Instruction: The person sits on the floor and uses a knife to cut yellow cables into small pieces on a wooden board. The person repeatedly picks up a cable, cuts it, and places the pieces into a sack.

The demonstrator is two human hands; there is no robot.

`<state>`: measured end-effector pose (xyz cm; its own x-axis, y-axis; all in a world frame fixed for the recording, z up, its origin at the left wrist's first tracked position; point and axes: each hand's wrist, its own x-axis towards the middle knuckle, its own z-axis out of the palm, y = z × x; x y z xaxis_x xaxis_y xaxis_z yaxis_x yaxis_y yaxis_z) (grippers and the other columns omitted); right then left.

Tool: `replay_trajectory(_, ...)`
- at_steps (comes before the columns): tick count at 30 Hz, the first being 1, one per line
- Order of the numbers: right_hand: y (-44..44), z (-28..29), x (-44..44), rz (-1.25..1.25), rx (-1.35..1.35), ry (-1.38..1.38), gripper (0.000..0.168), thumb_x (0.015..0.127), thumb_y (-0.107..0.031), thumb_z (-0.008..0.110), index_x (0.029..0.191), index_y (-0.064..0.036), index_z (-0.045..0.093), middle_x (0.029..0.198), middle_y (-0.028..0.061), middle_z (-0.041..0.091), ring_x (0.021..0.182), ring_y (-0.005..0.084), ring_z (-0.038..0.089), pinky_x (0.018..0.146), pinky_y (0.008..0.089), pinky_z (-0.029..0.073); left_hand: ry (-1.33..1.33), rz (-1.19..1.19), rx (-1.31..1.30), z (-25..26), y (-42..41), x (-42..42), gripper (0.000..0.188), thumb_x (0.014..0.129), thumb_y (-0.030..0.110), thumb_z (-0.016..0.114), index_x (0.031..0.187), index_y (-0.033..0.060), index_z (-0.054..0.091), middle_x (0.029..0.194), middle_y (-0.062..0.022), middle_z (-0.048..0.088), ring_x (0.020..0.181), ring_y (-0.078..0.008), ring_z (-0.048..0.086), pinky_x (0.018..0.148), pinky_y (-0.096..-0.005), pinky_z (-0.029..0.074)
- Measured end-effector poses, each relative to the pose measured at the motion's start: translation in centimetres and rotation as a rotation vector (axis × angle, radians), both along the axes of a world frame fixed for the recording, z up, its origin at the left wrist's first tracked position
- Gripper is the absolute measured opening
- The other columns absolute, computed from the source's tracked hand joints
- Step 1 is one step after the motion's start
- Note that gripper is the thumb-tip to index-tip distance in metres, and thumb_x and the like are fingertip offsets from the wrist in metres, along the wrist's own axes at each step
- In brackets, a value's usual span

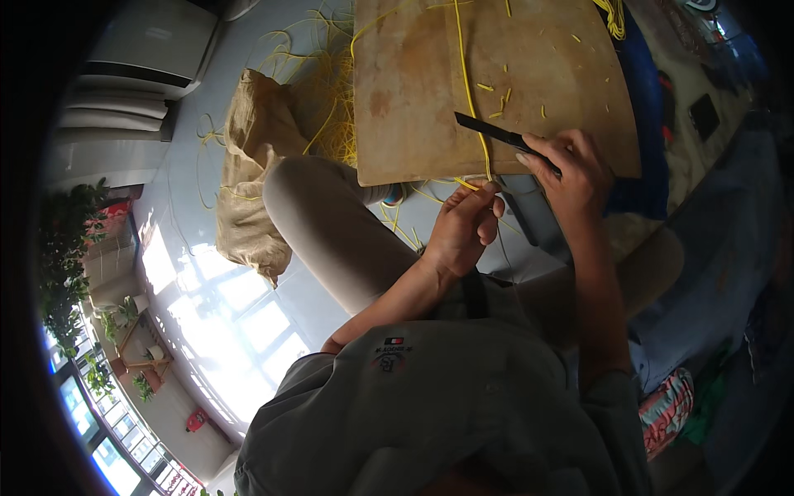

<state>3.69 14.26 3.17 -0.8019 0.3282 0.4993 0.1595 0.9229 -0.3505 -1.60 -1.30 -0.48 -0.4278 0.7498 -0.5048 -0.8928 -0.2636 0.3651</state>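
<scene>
My left hand (pixel 465 226) is just off the near edge of a wooden board (pixel 415 130). Its thumb and fingers pinch a yellow cord (pixel 465 68), which runs down the board from the far side to the fingertips. A second yellow strand shows beside the same fingers. In my right hand (pixel 574 167) is a slim black knife (pixel 502 135), probably a snap-off utility knife, pointing left over the cord. Whether its tip touches the cord I cannot tell. Short yellow cord offcuts (pixel 486 87) are scattered on the board.
A heap of tangled yellow cord (pixel 338 124) lies on the floor left of the board, beside a tan woven sack (pixel 248 180). A yellow cord bundle (pixel 614 18) is at the far right corner. My bent knee (pixel 298 186) is near the sack. A phone (pixel 704 116) lies at right.
</scene>
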Motion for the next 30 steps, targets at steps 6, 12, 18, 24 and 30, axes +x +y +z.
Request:
replay_trajectory(6, -1.5, -0.5, 0.7, 0.139, 0.165, 0.046, 0.024, 0.064, -0.012, 0.068, 0.087, -0.018, 0.065, 0.079, 0.0028, 0.049, 0.072, 0.0209, 0.05, 0.062, 0.0333, 0.04, 0.016, 0.002, -0.012, 0.2, 0.1, 0.0, 0.015, 0.09, 0.02, 0.049, 0.081, 0.0082, 0.054, 0.066, -0.004, 0.056, 0.042, -0.0078, 0.042, 0.038, -0.0202, 0.032)
replay_trajectory(12, -1.7, -1.0, 0.5, 0.143, 0.15, 0.059, 0.023, 0.065, -0.013, 0.068, 0.087, -0.018, 0.065, 0.079, 0.003, 0.049, 0.072, 0.0209, 0.049, 0.062, 0.0331, 0.04, 0.106, -0.027, -0.019, -0.6, 0.3, -0.1, 0.016, 0.091, 0.024, 0.047, 0.084, 0.0098, 0.051, 0.067, -0.0017, 0.053, 0.041, -0.0064, 0.038, 0.037, -0.0188, 0.03)
replay_trajectory(18, -1.7, -1.1, 0.4, 0.137, 0.113, 0.057, 0.021, 0.066, -0.013, 0.068, 0.086, -0.018, 0.065, 0.079, 0.0029, 0.049, 0.07, 0.021, 0.048, 0.061, 0.0334, 0.039, 0.091, -0.016, -0.027, -0.6, 0.3, 0.0, 0.013, 0.091, 0.022, 0.048, 0.085, 0.0114, 0.049, 0.066, -0.001, 0.051, 0.041, -0.0059, 0.037, 0.037, -0.0185, 0.03)
replay_trajectory(24, -2.0, -1.3, 0.1, 0.097, 0.113, 0.062, 0.02, 0.066, -0.014, 0.069, 0.085, -0.018, 0.065, 0.079, 0.0024, 0.048, 0.07, 0.0212, 0.047, 0.06, 0.0342, 0.038, 0.098, -0.018, -0.052, -0.3, 0.3, 0.0, 0.012, 0.091, 0.022, 0.049, 0.085, 0.012, 0.049, 0.065, -0.0005, 0.05, 0.04, -0.0055, 0.036, 0.036, -0.0182, 0.029)
replay_trajectory(30, -1.6, -1.4, -1.2, 0.06, 0.093, 0.067, 0.02, 0.065, -0.017, 0.07, 0.084, -0.019, 0.065, 0.078, 0.0019, 0.049, 0.071, 0.0213, 0.047, 0.061, 0.0337, 0.038, 0.07, -0.013, -0.038, 0.0, 0.4, -0.1, 0.014, 0.091, 0.023, 0.048, 0.083, 0.0113, 0.049, 0.064, -0.0008, 0.049, 0.04, -0.0053, 0.035, 0.036, -0.0183, 0.028)
